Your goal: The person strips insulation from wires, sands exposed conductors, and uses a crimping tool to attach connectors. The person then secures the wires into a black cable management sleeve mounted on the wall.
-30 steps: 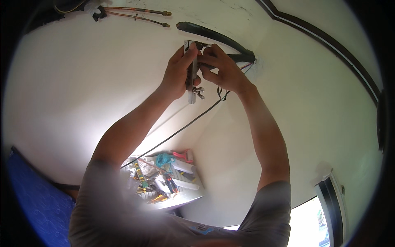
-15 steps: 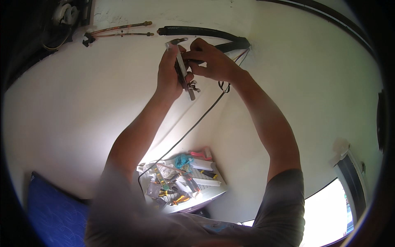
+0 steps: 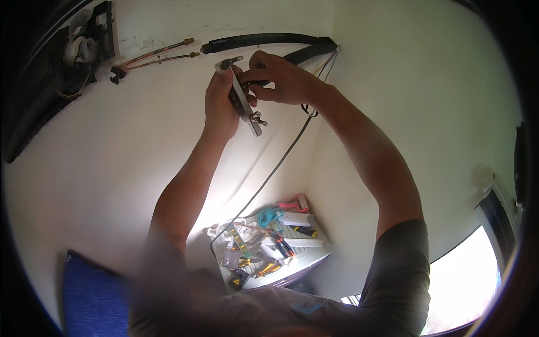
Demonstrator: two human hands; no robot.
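My left hand point(image 3: 219, 106) is wrapped round a metal flaring bar point(image 3: 241, 98), held slanting before the wall, with a wing nut near each end. My right hand point(image 3: 289, 78) is closed at the bar's right side, thumb and fingers round the end of the lower black insulated pipe point(image 3: 309, 54). Its tip at the bar is hidden by my fingers. Just above runs a second black insulated pipe point(image 3: 264, 40) out of the wall corner. Its free end faces two copper tubes point(image 3: 160, 49) with brass nuts, which stick out from the left.
A dark wall unit point(image 3: 56, 78) hangs at the upper left. A grey cable point(image 3: 272, 167) droops from the corner to a white ribbed surface point(image 3: 317, 255) bearing pliers point(image 3: 266, 269), a yellow-green level point(image 3: 240, 242) and a teal bag point(image 3: 269, 216). A blue panel point(image 3: 92, 297) stands at lower left.
The view has shifted, showing more of the wall unit and placing the tools further right. Both hands keep their hold, with the bar at much the same slant.
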